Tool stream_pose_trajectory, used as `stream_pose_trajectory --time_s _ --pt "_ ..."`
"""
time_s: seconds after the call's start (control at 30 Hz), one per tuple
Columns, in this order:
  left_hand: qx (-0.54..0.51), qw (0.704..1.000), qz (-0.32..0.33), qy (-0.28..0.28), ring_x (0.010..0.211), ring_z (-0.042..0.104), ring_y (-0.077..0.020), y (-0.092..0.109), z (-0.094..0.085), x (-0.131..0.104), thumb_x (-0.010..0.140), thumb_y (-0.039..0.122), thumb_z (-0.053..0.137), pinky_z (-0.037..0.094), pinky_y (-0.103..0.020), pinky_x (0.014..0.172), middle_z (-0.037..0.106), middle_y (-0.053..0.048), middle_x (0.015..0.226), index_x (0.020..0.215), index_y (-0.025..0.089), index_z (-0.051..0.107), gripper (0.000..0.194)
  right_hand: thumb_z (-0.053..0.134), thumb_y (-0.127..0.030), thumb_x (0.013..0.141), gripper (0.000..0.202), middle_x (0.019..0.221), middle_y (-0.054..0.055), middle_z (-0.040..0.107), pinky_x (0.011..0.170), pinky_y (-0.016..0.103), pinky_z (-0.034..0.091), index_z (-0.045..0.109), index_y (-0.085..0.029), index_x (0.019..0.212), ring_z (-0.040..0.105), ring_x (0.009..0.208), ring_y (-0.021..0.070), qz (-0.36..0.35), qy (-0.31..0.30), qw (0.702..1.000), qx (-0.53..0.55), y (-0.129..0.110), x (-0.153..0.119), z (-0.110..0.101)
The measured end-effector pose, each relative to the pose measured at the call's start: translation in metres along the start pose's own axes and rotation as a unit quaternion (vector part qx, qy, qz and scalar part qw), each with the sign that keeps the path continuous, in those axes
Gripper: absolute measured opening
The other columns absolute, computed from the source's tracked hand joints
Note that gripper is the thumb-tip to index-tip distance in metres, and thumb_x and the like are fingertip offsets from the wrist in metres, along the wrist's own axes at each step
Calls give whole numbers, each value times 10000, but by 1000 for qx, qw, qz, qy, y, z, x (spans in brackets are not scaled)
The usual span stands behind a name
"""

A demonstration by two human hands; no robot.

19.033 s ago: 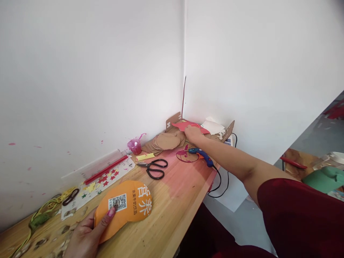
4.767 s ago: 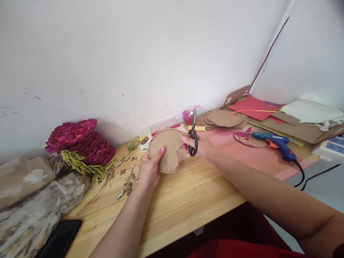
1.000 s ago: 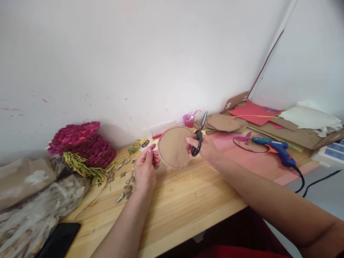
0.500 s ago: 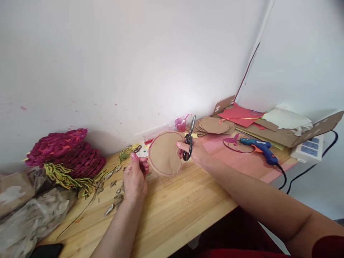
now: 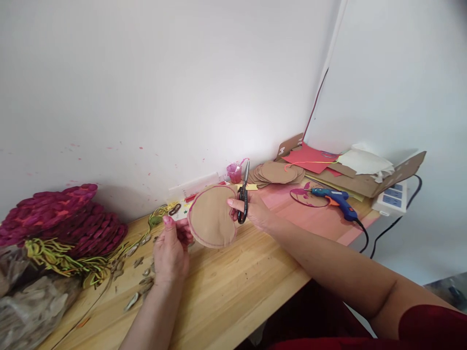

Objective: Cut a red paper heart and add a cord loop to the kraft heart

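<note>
Left hand (image 5: 172,253) was half-open, thumb up, at left edge of cutout (image 5: 211,216) (touch unclear), held mid-scene over table (image 5: 226,287) by right hand (image 5: 252,212), gripping scissors (image 5: 242,203) too, seemingly a repositioning step whose next move likely called for a two-handed hold.

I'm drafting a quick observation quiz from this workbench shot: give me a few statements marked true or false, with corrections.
1. The right hand holds black-handled scissors and a cardboard cutout. True.
2. The scissors' blades point down. False: they point up.
3. The hot glue gun lies right of the stacked cutouts. True.
4. The plastic cup contains green paint. False: the cup looks magenta.
5. Yellow-green yarn lies left of the left hand. True.
</note>
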State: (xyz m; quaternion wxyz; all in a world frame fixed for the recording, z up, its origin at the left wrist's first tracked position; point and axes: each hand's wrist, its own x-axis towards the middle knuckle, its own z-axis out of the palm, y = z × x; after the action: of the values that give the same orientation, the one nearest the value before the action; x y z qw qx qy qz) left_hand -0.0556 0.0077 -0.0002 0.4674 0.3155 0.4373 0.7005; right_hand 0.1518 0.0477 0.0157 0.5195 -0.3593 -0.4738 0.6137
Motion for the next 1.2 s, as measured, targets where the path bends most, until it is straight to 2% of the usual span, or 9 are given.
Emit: stream_pose_trajectory --time_s 0.1,0.33,0.4,0.53,0.63,0.8,0.93,1.1,1.2 --pt "-1 1000 -2 -18 469 499 -75 -2 -1 2 739 655 697 367 -197 444 630 -11 590 747 135 727 521 837 -492 632 406 565 13 665 436 206 421 637 -145 700 613 467 115 0 -5 1000 -7 3 1 -1" --pt "-15 1000 -2 -19 492 508 -63 -5 0 0 681 492 822 404 -187 474 632 34 648 974 178 745 436 859 -490 600 428 555 13 662 430 207 432 629 -142 696 594 444 110 21 -21 1000 5 3 2 0" --pt "-8 1000 1 -20 476 496 -59 -3 2 -1 689 530 806 397 -182 464 617 36 614 927 167 745 438 858 -487 601 425 552 13 663 425 204 426 632 -142 703 594 441 110 20 -23 1000 5 3 2 0" --pt "0 1000 0 7 445 472 -56 0 2 -2 696 671 726 371 -172 435 586 23 541 705 138 690 534 840 -482 626 404 557 15 664 432 212 436 627 -145 682 591 441 109 16 -32 999 9 5 3 -1" --pt "0 1000 -9 30 437 457 -54 1 2 -1 691 688 717 357 -167 425 566 27 519 668 138 667 553 835 -488 633 401 557 11 660 435 215 441 629 -147 683 588 443 109 14 -36 999 8 5 2 -2" --pt "-7 1000 -13 5 453 446 -54 0 3 -2 715 570 766 354 -172 427 566 44 564 807 150 729 432 842 -514 618 428 554 7 654 452 212 458 635 -144 678 594 453 106 11 -51 999 -4 2 0 -1" --pt "-9 1000 -13 11 511 500 -70 -2 1 -1 735 436 787 378 -176 459 611 33 627 976 186 761 348 840 -524 618 437 557 6 653 466 217 470 629 -144 671 598 462 108 7 -57 998 -9 3 -1 -1" --pt "-18 1000 -10 4 580 567 -95 -4 -1 1 822 516 678 438 -194 508 669 -9 704 995 190 765 380 843 -508 624 429 564 8 660 470 218 482 622 -147 689 605 467 110 17 -58 998 -15 5 0 -2" --pt "-12 1000 -5 12 522 517 -71 -3 0 0 794 498 720 404 -173 469 639 13 661 941 182 760 350 855 -507 603 438 545 3 648 452 212 475 616 -145 662 597 451 107 19 -55 998 -14 2 -1 -1"
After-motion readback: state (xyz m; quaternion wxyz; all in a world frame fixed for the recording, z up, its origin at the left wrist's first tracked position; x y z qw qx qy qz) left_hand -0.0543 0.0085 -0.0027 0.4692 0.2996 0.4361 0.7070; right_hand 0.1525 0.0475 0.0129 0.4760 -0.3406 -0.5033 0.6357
